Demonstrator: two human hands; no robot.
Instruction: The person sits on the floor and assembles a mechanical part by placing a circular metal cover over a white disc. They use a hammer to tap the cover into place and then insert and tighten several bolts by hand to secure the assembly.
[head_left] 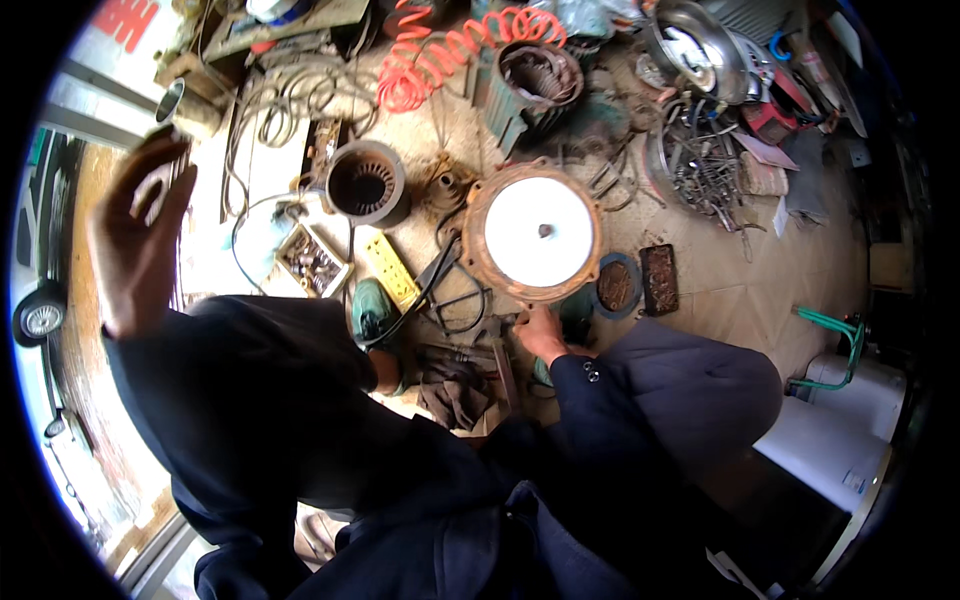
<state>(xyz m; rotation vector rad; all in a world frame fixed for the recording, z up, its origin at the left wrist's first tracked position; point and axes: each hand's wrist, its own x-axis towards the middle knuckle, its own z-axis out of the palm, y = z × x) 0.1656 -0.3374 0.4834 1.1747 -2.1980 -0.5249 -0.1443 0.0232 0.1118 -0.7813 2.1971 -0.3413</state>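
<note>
My right hand [541,334] is at the lower edge of a round, rusty-rimmed metal cover [477,250], its fingers closed on the rim. The cover has lugs around its edge, a glaring white face and a small dark piece at its centre. Raised well away on the left is my left hand [140,235], slightly blurred, with thumb and fingers curved apart and nothing visible between them. Just left of my right hand lies a hammer [503,370], its handle toward me. A dark rag [455,398] lies between my feet.
Beyond the cover stand a motor stator [367,185] and a green finned motor housing [535,95]. A yellow power strip [391,272], a box of small parts [312,262] and a blue-rimmed round dish [617,285] lie around it. A red coiled hose [402,88] and a wire-filled basin [705,165] are farther off.
</note>
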